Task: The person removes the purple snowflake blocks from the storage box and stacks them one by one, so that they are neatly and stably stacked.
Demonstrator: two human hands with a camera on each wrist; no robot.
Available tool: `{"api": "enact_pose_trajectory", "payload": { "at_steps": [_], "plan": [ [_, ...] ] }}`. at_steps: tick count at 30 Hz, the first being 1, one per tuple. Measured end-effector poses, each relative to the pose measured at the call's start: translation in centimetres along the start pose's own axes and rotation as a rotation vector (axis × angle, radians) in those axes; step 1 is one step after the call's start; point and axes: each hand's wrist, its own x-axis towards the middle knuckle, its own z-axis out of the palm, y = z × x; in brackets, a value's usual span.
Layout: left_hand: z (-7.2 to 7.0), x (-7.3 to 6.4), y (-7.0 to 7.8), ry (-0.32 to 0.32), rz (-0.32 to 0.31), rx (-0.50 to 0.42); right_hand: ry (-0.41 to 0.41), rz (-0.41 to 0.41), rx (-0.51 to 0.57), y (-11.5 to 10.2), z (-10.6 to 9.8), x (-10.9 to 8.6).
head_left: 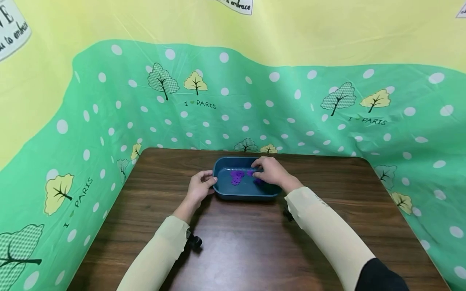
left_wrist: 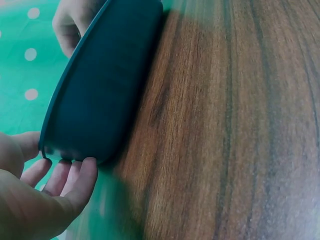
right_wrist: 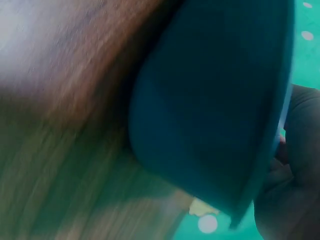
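Observation:
A dark blue rectangular tray (head_left: 244,197) with rounded corners stands near the table's far edge. Several small purple pieces (head_left: 236,176) lie on its floor, their exact kind too small to tell. My left hand (head_left: 200,186) grips the tray's left end, thumb at the rim and fingers (left_wrist: 82,182) against the outer wall. Over the tray's right part reaches my right hand (head_left: 271,171), index finger and thumb apart, thumb tip beside a purple piece. The right wrist view shows that hand (right_wrist: 295,175) past the rim, most of its fingers hidden by the tray wall.
A dark wooden table (head_left: 233,242) bears the tray, with bare wood in front and on both sides. Behind it hangs a green and yellow cloth (head_left: 255,105) with white dots and printed trees. A small black device (head_left: 194,242) is strapped at the left wrist.

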Motion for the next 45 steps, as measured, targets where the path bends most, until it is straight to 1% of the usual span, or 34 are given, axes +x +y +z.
{"api": "enact_pose_trajectory", "payload": {
  "at_steps": [4, 7, 16, 21, 27, 37, 45],
  "plan": [
    [0.1, 0.1, -0.1, -0.005, 0.004, -0.006, -0.033, 0.042, -0.036, -0.4, 1.0, 0.7],
    [0.3, 0.1, -0.1, -0.009, 0.008, -0.008, -0.043, 0.059, -0.068, -0.7, 1.4, 0.9],
    [0.4, 0.2, 0.1, -0.013, 0.001, 0.008, -0.053, 0.097, -0.143, -0.7, 2.0, 1.3],
    [0.3, 0.3, 0.1, -0.013, -0.004, 0.003, -0.068, 0.115, -0.166, -0.5, 2.2, 1.5],
    [0.2, 0.4, 0.1, -0.012, -0.009, 0.004, -0.094, 0.109, -0.163, -0.3, 2.5, 1.7],
    [0.1, 0.2, -0.1, -0.002, -0.004, -0.008, -0.081, 0.072, -0.178, -0.3, 3.0, 1.9],
    [-0.1, 0.2, 0.0, 0.005, -0.001, 0.002, -0.109, 0.055, -0.185, -0.5, 3.0, 2.0]
  ]
}}
